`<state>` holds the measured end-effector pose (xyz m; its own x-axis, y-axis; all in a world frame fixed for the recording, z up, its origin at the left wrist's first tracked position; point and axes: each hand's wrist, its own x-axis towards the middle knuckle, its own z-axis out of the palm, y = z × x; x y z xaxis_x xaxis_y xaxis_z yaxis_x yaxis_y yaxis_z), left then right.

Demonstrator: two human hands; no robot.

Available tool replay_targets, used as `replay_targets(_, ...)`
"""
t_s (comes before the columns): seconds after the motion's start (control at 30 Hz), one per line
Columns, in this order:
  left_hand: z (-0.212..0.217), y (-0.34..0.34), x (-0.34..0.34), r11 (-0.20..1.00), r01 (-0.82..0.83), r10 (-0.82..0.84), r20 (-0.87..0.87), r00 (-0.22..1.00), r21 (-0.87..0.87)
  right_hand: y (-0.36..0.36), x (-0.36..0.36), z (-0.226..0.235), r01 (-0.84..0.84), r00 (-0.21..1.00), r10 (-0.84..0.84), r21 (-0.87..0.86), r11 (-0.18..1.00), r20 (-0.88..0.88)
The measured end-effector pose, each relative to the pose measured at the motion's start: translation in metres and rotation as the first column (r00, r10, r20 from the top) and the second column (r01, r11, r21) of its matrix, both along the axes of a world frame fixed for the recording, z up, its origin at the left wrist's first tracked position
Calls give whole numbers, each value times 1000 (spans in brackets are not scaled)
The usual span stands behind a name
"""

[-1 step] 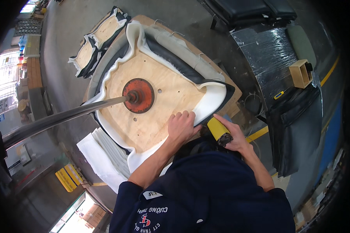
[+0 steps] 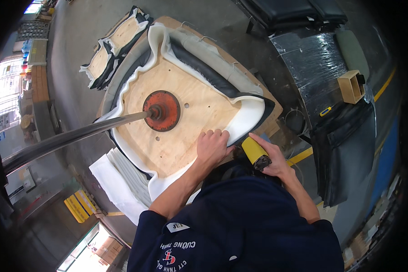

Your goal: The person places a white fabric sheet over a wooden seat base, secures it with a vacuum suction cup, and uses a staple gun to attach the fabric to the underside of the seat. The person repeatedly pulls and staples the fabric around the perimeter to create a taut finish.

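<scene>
A plywood seat panel point(image 2: 190, 95) lies in front of me, ringed by white padding point(image 2: 249, 115) and a black cover point(image 2: 199, 68). A round red press plate point(image 2: 170, 113) on a metal rod point(image 2: 90, 130) sits on the wood. My left hand point(image 2: 211, 147) is closed over the near right rim of the padding, fingertips on the wood and thumb toward the outer edge. My right hand point(image 2: 275, 158) is wrapped round a yellow staple gun point(image 2: 254, 151), just right of the left hand and close to the rim. Its front end is hidden.
Two smaller padded panels point(image 2: 118, 43) lie on the floor at the far left. White folded sheets point(image 2: 122, 170) are stacked at the near left. To the right stands a plastic-wrapped table point(image 2: 303, 59) with a wooden box point(image 2: 349, 86), a yellow screwdriver point(image 2: 325, 111) and black covers point(image 2: 344, 154).
</scene>
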<state>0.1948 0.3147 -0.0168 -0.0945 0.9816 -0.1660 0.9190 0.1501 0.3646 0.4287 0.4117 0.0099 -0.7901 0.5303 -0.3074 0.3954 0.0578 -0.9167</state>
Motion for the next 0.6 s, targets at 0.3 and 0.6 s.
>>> replay_targets(0.3,-16,8,-49,969,138,-158,86,984,205,15,-21,14,-49,999,48,39,998,17)
replay_targets(0.6,-31,16,-74,989,16,-43,181,983,145,19,-87,23,-57,993,64,-66,996,103)
